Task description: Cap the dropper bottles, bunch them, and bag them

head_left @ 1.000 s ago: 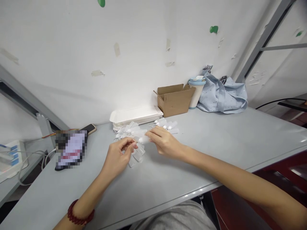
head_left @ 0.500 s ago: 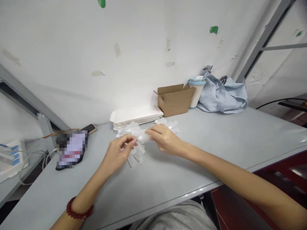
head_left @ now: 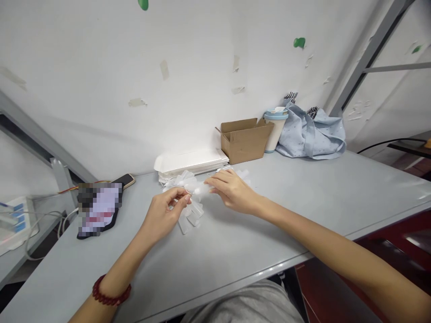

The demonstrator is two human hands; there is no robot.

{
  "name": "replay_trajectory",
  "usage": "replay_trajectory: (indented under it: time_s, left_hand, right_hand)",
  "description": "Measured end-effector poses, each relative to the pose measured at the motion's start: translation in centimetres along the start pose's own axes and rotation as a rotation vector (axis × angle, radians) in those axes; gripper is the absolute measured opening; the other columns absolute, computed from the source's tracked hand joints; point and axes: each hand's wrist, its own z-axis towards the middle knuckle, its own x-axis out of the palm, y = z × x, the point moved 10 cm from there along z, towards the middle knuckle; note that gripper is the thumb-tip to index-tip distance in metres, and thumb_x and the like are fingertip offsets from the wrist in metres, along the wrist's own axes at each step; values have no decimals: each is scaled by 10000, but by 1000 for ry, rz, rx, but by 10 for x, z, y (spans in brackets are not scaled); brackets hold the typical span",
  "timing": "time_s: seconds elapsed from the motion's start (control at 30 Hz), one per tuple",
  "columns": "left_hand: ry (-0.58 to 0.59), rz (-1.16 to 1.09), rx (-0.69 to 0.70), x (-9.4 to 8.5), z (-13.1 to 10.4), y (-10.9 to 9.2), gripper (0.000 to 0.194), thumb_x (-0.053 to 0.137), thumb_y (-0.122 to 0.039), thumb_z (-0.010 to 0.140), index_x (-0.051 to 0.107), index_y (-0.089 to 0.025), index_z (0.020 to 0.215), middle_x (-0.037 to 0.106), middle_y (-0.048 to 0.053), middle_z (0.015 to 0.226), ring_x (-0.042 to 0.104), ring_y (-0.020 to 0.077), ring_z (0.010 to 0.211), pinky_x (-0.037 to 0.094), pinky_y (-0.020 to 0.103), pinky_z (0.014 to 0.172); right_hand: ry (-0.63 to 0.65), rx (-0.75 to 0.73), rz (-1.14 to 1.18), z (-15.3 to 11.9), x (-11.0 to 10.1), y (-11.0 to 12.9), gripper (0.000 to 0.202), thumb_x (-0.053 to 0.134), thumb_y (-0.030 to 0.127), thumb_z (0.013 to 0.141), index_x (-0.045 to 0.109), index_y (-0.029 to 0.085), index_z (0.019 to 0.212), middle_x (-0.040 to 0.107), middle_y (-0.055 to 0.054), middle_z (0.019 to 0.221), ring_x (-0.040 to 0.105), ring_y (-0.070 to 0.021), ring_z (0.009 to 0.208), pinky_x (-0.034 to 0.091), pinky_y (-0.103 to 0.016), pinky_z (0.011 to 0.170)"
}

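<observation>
My left hand (head_left: 168, 211) is closed in a pinch, thumb against forefinger, on a thin thread-like tie (head_left: 190, 194) too fine to make out fully. My right hand (head_left: 232, 190) is closed on one end of a gathered bundle of translucent plastic strips (head_left: 202, 188), which stretches toward the left fingertips. Under and around both hands lie more fanned bundles of clear plastic strips (head_left: 190, 219), pinched at the middle. Part of another fanned bundle (head_left: 243, 176) shows behind my right hand, which hides the rest.
Behind the hands, a stack of white flat boxes or envelopes (head_left: 191, 162) lies against the wall. An open cardboard box (head_left: 247, 143), a lidded cup (head_left: 276, 130) and a light blue cloth bag (head_left: 310, 134) stand to its right. Phones (head_left: 127, 180) lie on the grey table (head_left: 215, 264) at left.
Both hands keep almost the same place and grip. The left fingers have shifted very slightly left, and the thin tie shows a little more between them and the bundle.
</observation>
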Motion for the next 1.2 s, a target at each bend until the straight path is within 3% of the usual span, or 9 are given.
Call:
replay_trajectory:
  time_s: [0.3,0.47,0.6,0.67,0.8,0.87,0.97,1.1,1.2]
  left_hand:
    - [-115,-146,-100,-11,3,32,235,547,-371,789,611,-169,892,653,30,747,596,166,677,464,272,636]
    - [-33,-107,-55,-2,3,22,236,569,-393,780,641,-182,859,666,34,810,611,171,705,460,262,630]
    - [-19,-44,-35,-2,3,15,251,540,-405,792,652,-183,755,662,23,739,594,163,656,448,248,594]
    - [-54,-15,-62,-10,4,20,256,551,-414,778,657,-184,747,659,18,715,586,159,633,447,247,591]
    - [-90,10,-93,-20,7,28,293,535,-446,783,661,-184,747,656,17,699,575,156,617,446,248,596]
    - [-99,0,-93,-21,7,31,304,523,-452,787,661,-185,741,657,18,696,576,157,619,449,250,603]
    - [-106,-13,-123,-20,7,37,301,526,-448,777,663,-185,729,665,18,691,581,157,612,454,246,593]
    - [-113,-23,-225,-20,8,51,285,544,-436,752,666,-180,723,674,15,677,578,152,579,439,234,535]
    - [-123,-12,-301,-22,7,60,291,545,-437,740,660,-172,707,673,15,654,572,151,541,432,241,515]
  right_hand:
    - [-75,-29,-61,-4,0,-1,163,409,85,890,539,106,988,629,-107,846,516,-196,763,362,-313,678]
    - [-61,-33,-34,-4,2,3,166,395,110,906,530,123,1004,626,-107,882,521,-195,798,367,-311,687]
    - [-40,-48,-4,-3,2,2,218,355,241,955,540,129,979,617,-89,830,512,-183,758,364,-302,682]
    - [-62,-13,-11,-2,-3,-11,275,322,286,967,548,132,947,612,-80,803,504,-181,741,359,-302,689]
    - [-111,212,-112,-5,-15,-67,260,338,257,959,560,149,878,610,-77,799,505,-186,750,340,-297,691]
    - [-75,304,-171,-9,-12,-92,219,369,212,942,572,144,897,623,-91,841,515,-201,795,337,-301,704]
    - [85,382,-193,-16,7,-114,200,398,192,927,584,139,981,625,-113,991,521,-217,910,341,-308,744]
    - [259,378,-170,-23,32,-116,253,368,247,949,594,173,1032,619,-96,1069,514,-220,996,340,-310,758]
    - [307,358,-162,-25,39,-113,240,392,181,920,604,181,1032,636,-79,1035,515,-221,1006,336,-312,772]
